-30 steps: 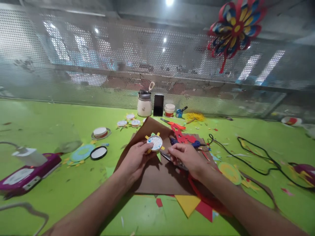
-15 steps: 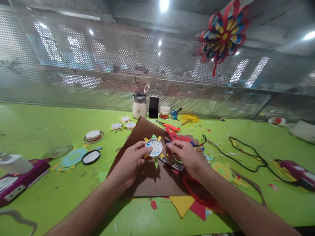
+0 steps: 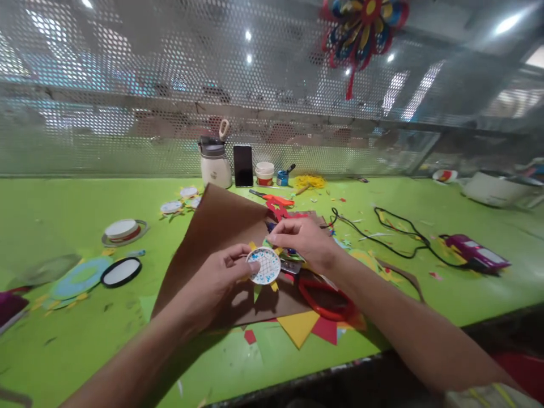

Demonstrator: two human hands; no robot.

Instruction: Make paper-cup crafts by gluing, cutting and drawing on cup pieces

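Note:
My left hand [image 3: 221, 277] pinches a small paper turtle [image 3: 267, 267] by its left edge, thumb on top. The turtle has a round white body with blue dots and crossing lines, yellow legs, and green paper at top and bottom. At its green top piece, the closed thumb and finger of my right hand [image 3: 304, 241] pinch the paper; the exact contact is partly hidden. Below lie a brown sheet [image 3: 221, 215] with its far left part raised, and scissors with red handles [image 3: 327, 306], partly covered by my right hand and forearm.
Similar paper turtles [image 3: 172, 207] lie at the back left. A white jar [image 3: 216, 167], a phone [image 3: 243, 166] and orange-handled scissors [image 3: 276, 199] are behind the sheet. A black cable [image 3: 397, 249] runs to a purple device [image 3: 478, 252] at right. Paper scraps lie about.
My right hand has moved in to the turtle's green top piece; before, it was apart to the right. The turtle has tilted slightly. The camera view has shifted right and down.

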